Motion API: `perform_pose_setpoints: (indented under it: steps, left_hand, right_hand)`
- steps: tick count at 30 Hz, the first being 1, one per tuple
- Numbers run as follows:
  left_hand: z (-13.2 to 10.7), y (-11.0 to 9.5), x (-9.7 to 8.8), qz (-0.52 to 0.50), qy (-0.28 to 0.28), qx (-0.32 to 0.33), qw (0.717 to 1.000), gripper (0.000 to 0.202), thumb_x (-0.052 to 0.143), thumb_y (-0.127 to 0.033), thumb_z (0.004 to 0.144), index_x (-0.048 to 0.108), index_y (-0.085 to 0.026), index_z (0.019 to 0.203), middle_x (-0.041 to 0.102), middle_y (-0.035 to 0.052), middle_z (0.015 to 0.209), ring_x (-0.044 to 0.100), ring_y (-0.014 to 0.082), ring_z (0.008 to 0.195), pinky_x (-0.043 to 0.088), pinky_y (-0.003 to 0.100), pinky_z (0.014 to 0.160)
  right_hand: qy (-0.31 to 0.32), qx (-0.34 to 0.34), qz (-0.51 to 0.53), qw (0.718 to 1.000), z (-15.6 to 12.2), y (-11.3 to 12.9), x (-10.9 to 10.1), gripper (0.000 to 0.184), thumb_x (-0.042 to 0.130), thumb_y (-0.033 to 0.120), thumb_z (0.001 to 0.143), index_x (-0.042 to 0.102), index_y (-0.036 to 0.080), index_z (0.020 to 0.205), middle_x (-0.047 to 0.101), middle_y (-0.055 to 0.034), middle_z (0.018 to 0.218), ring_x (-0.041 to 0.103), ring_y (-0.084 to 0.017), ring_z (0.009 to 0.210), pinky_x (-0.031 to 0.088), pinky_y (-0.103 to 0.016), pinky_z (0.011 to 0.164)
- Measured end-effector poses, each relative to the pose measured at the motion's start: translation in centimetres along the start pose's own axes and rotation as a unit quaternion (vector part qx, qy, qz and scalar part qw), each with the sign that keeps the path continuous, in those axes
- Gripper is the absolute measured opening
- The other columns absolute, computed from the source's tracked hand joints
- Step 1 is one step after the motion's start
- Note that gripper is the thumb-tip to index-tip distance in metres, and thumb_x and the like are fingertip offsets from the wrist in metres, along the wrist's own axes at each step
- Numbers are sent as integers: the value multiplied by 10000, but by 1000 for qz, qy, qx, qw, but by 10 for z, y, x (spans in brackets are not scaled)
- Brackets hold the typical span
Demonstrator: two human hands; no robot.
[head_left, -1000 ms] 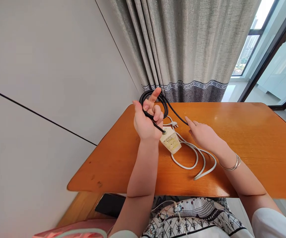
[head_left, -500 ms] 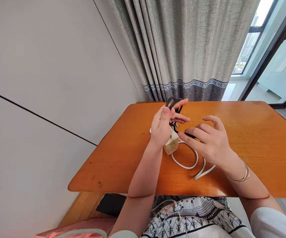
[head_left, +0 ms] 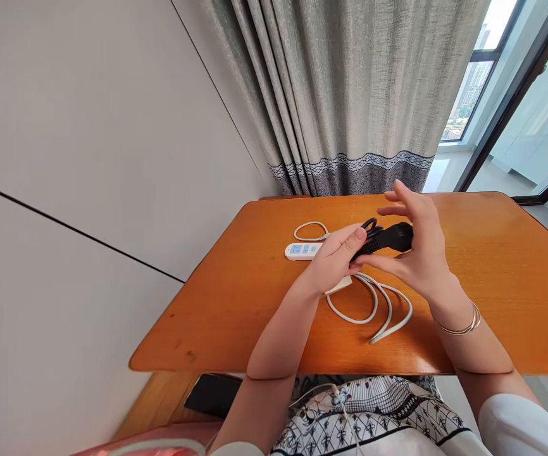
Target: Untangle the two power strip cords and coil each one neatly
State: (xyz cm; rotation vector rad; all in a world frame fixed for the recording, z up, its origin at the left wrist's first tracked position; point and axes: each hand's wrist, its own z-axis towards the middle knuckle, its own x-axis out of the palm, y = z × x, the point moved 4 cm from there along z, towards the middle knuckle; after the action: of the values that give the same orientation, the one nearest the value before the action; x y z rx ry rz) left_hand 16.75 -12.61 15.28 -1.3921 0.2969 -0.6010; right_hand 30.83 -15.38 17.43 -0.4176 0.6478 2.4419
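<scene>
Found left hand [head_left: 333, 259] closed on a bunched black cable [head_left: 371, 223], with thumb pressed over the strands. Found black plug [head_left: 397, 237] projecting from that grip toward the right edge of the table [head_left: 217, 316], apparently raised off the surface and seen over the half nearer the far edge. Found right hand [head_left: 421, 244] spread about the plug, fingers above and thumb below, well apart; not clamped. Cannot confirm contact between plug and right palm.

Noted below left hand a cream block [head_left: 340, 286], mostly hidden; unable to verify any joint with the black cable. Noted white power strip [head_left: 300, 251] lying toward the far left corner, partly covered by left hand. Noted white cable [head_left: 400, 297] looped between cream block and near edge.

Judge main risk to be loss of the bunch, caused by early slackening of left thumb without a closed grip at right. Judge a dropped plug possible too, with a knock on the surface, owing to weight at the cable's end. Would also watch for snagging in the white loops, from lowering the bunch toward the near edge, and for dragging of the cream block, from any hidden attachment.
</scene>
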Motion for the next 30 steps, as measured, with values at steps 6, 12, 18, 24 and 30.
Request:
perform_pose_setpoints:
  steps: [6, 12, 18, 24, 30]
  left_hand:
    - [7, 6, 3, -37, 23, -11, 999, 600, 706, -748, 745, 466, -199, 720, 329, -108, 484, 192, 19, 369, 178, 167, 344]
    - [6, 6, 7, -9, 31, -32, 999, 626, 664, -792, 741, 425, -215, 700, 254, -130, 466, 202, 24, 342, 187, 171, 335]
    - [5, 7, 5, 43, 22, 4, 999, 587, 520, -804, 837, 452, -223, 880, 298, -142, 484, 417, 79, 324, 271, 179, 361]
    - [3, 6, 3, 72, -9, 77, 994, 339, 545, -495, 941, 505, -227, 1145, 537, -81, 661, 549, 91, 468, 422, 209, 483]
    - [-4, -3, 3, 230, 11, 59, 971, 361, 489, -258, 978, 575, -168, 1317, 566, -26, 696, 562, 110, 610, 459, 232, 615]
  right_hand:
    - [64, 81, 173, 980, 4, -18, 5, 910, 729, 671, 795, 371, 262, 1525, 679, -125, 1231, 700, -237, 988, 591, -401, 847]
    - [45, 118, 149, 981, 5, -16, 4, 523, 771, 560, 795, 620, 230, 1171, 629, 31, 704, 582, -143, 596, 500, -302, 617]
    - [1, 146, 163, 976, 6, -13, 7, 381, 778, 499, 777, 605, 228, 980, 575, 52, 652, 511, -118, 538, 446, -278, 550]
    - [-22, 181, 159, 970, 7, -22, 4, 323, 801, 429, 749, 607, 230, 913, 592, 57, 657, 528, -115, 559, 463, -269, 571]
    - [-6, 162, 138, 977, 6, -22, 2, 341, 801, 419, 745, 602, 235, 953, 618, 61, 673, 552, -118, 564, 476, -270, 579]
